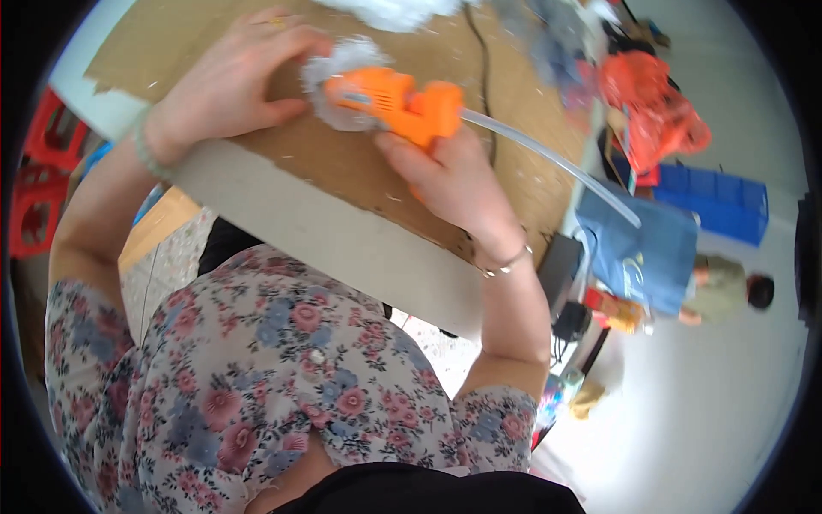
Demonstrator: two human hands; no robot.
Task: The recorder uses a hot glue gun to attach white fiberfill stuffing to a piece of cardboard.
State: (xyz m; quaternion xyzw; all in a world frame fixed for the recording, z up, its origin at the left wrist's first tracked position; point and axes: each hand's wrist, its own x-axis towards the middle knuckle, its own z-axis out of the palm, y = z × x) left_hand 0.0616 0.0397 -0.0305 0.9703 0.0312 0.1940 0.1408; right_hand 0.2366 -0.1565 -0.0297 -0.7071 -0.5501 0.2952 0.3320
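Note:
An orange glue gun [401, 104] sits in my right hand [458, 176], whose fingers are wrapped round its handle. From its back end a long clear glue stick [556, 158] runs out to the right. The nozzle end points left, over a round white fluffy piece [353, 60] lying on brown cardboard [334, 174]; the tip itself cannot be made out. My left hand [235, 77] is at the left edge of the fluffy piece, thumb and index finger apart. The index fingertip reaches the fluff's edge. A dark cord [482, 51] crosses the cardboard behind the gun.
More white fluffy material [398, 10] lies at the far edge. The white table edge [325, 230] runs in front of me. Red plastic stools [41, 193] stand left. At right are a red plastic bag [655, 103], a blue crate [719, 201], a blue bag [638, 248] and a person [723, 287].

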